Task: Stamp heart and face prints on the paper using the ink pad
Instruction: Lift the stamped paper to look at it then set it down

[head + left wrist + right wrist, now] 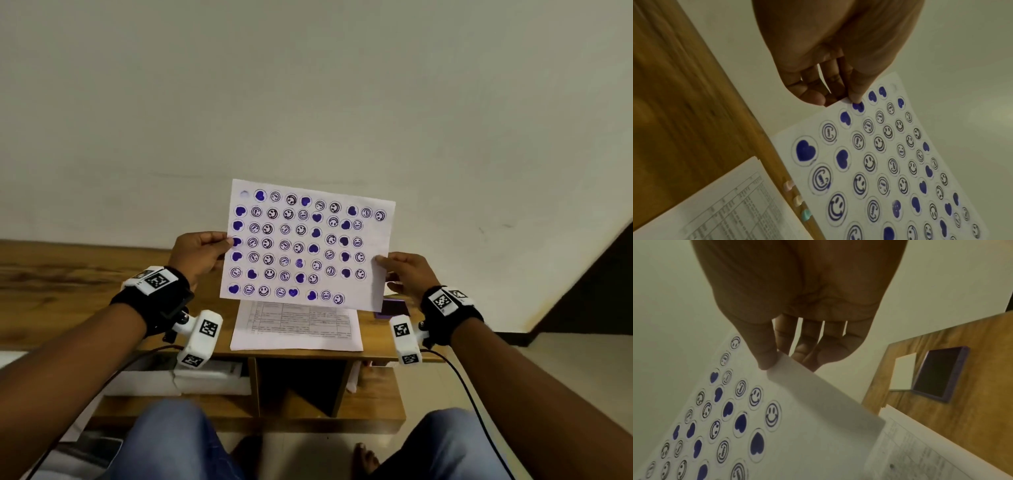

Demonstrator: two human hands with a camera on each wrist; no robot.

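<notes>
Soft even indoor light, head view sharp; wrist views dim, yellowish, blurred, edge-warped

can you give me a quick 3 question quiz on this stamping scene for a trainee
1. True or false: the stamped paper lies flat on the table.
2. Which hand pinches the paper's edge over a heart print? A) left hand B) right hand C) neither
3. Fill in: the ink pad sits on the table beside a small white ____.

Key:
1. False; both hands hold it up in the air.
2. A
3. card
</notes>
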